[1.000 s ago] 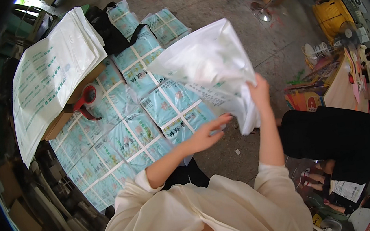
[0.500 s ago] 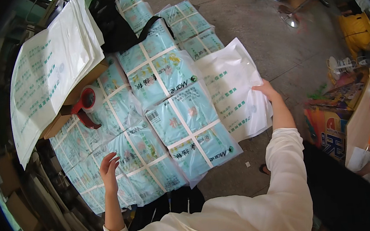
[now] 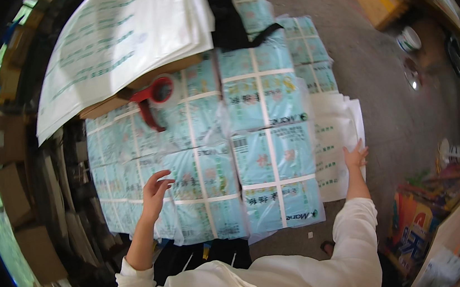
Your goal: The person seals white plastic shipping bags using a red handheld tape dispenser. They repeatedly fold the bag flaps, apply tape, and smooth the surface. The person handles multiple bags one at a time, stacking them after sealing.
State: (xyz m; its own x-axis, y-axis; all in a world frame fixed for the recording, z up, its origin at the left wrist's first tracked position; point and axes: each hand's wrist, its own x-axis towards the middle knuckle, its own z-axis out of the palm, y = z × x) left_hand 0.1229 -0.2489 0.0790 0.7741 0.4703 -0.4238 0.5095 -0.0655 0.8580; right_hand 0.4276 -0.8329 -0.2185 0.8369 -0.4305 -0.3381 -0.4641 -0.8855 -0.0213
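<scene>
White printed sheets [image 3: 327, 133] lie at the right side of the blue wrapped bundles [image 3: 281, 202], flat or nearly so, long axis running away from the person, near end roughly beside the front bundle. Right hand [image 3: 356, 155] is the near one: it is on the sheets' right edge, fingers spread wide, seemingly pressing flat. Can't tell whether the thumb pinches any layer. Sheets look like more than one layer, the edges out of line at the far right corner; count unclear.

Left hand [image 3: 157, 190] is well apart, off to the left over the front bundles, fingers loosely curled, thumb and fingertips apart, nothing in it. Can't tell if it touches the wrap below. From it, the sheets lie to the right, across two columns of bundles.

Bundles are strapped with white bands, crossing on most, clear film over blue. They sit between left hand and sheets, with their right side up against or under the sheets' left edge; overlap hard to tell.

Farther off, ahead and left: a bigger pile of white sacks [image 3: 134, 36] on a cardboard box [image 3: 174, 66], red tape dispenser [image 3: 150, 101] just in front, black bag [image 3: 227, 23] beside the pile. Right of the sheets is floor, then a colourful carton [image 3: 417, 222] nearer the person and a white bucket [image 3: 408, 39] farther away.
</scene>
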